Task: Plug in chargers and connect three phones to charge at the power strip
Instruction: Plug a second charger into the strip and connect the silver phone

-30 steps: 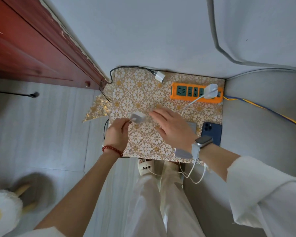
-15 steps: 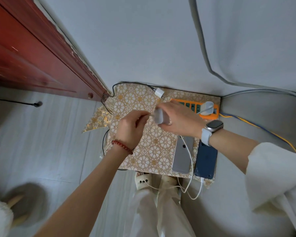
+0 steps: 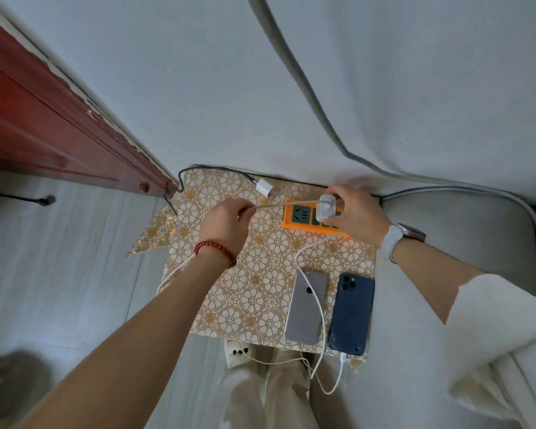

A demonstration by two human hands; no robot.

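Note:
An orange power strip [image 3: 294,215] lies at the far edge of a gold flower-patterned mat [image 3: 254,292]. My right hand [image 3: 356,213] holds a white charger plug [image 3: 326,207] right over the strip's middle sockets. My left hand [image 3: 226,226] pinches that charger's pale cable [image 3: 268,205], stretched between both hands. A silver phone [image 3: 305,308] and a dark blue phone [image 3: 351,314] lie face down at the mat's near right, with a white cable [image 3: 321,308] draped over the silver one. Another white charger [image 3: 264,186] on a black cable lies at the mat's far edge.
A red wooden door [image 3: 44,125] stands at the left. A grey cushioned seat [image 3: 464,243] borders the mat on the right, a pale wall behind. My legs and a slipper [image 3: 237,354] are below the mat. A black cable end [image 3: 45,200] lies on the floor at left.
My right hand carried the white charger plug from the mat's middle out to the power strip. My left hand followed, sliding along the cable. The view tilted, showing both phones fully.

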